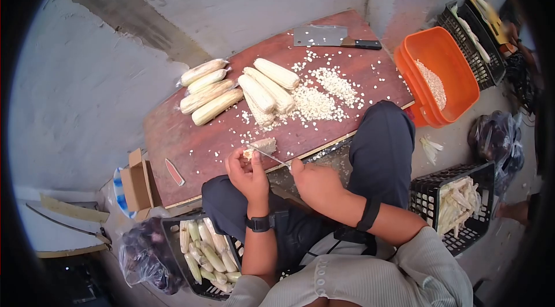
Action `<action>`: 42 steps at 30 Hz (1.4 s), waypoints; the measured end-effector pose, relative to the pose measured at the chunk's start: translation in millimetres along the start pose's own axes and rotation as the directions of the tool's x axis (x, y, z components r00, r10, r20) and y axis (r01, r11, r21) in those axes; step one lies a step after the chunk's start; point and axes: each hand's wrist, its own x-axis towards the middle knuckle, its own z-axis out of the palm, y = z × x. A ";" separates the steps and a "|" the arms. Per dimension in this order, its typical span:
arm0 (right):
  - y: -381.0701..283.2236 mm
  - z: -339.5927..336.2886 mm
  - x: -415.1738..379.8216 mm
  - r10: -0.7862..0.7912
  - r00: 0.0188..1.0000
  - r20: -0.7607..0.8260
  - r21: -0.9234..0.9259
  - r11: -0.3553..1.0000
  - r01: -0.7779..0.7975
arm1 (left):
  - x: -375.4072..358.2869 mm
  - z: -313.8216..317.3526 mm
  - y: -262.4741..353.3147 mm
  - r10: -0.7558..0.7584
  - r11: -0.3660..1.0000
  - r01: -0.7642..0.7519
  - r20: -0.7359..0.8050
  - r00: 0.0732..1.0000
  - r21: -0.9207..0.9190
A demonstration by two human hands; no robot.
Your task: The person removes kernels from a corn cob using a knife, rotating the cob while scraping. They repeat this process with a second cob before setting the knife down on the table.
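A partly stripped corn cob [266, 145] is gripped at its near end by my left hand [248, 175], over the table's front edge. My right hand [317, 184] is closed round the handle of a thin knife [270, 156], whose blade lies across the cob close to my left fingers. The handle is mostly hidden in my fist. Loose white kernels [315, 102] are heaped and scattered on the red-brown table [173, 128] beyond my hands. Beside them lie several husked corn cobs [263, 90]. Farther left, several wrapped cobs [211, 90] are stacked in a row.
A cleaver [321, 35] lies at the table's back. An orange bucket [404, 70] holding kernels stands right. Black crates hold corn ears [211, 252] at lower left and husks or stripped cobs [459, 206] at right. A cardboard box [137, 185] and small red blade [174, 172] are left.
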 end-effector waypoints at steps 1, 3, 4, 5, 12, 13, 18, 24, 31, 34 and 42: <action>-2.0 -0.5 1.4 0.000 1.000 -0.002 -0.012 1.000 0.000 | -0.4 -0.5 -0.5 0.012 0.999 -0.012 -0.002 1.000 0.034; -2.8 0.5 5.4 -0.005 1.000 -0.012 0.004 1.000 0.005 | 0.8 -0.9 2.4 0.032 0.997 -0.032 0.003 0.999 0.075; -4.5 1.7 6.1 -0.007 1.000 -0.012 0.016 1.000 0.007 | 0.1 -2.1 3.7 0.039 0.994 -0.040 0.007 0.999 0.100; -5.8 1.1 8.8 -0.001 1.000 -0.003 0.040 0.999 0.001 | -0.6 -1.7 4.1 0.047 0.993 -0.048 0.020 0.999 0.104; -3.6 4.2 36.2 0.005 0.997 0.071 0.132 0.991 -0.015 | 6.4 -1.1 5.5 0.107 0.982 -0.120 0.096 0.990 0.143; -3.3 5.0 39.6 0.011 0.995 0.096 0.131 0.991 -0.023 | 6.8 -0.8 5.6 0.121 0.980 -0.138 0.117 0.986 0.147; 1.5 4.1 69.2 -0.017 0.992 0.128 0.184 0.983 -0.006 | -3.8 9.5 13.5 0.197 0.966 -0.223 0.184 0.963 0.132; -5.8 7.9 82.6 0.013 0.986 0.168 0.172 0.984 -0.042 | 8.0 10.5 12.0 0.122 0.975 -0.136 0.088 0.989 0.174; -10.1 25.2 70.7 -0.013 0.998 0.063 0.257 0.966 -0.004 | 1.7 7.4 1.2 -0.003 0.990 0.006 -0.024 1.000 0.143; -8.4 29.0 66.7 0.050 0.994 0.100 0.331 0.940 -0.080 | -0.4 5.0 2.8 0.042 0.983 -0.040 -0.011 0.999 0.181; 3.8 36.3 56.2 0.192 0.975 0.111 0.636 0.740 -0.218 | -4.4 6.1 7.8 0.093 0.990 -0.100 0.068 0.993 0.103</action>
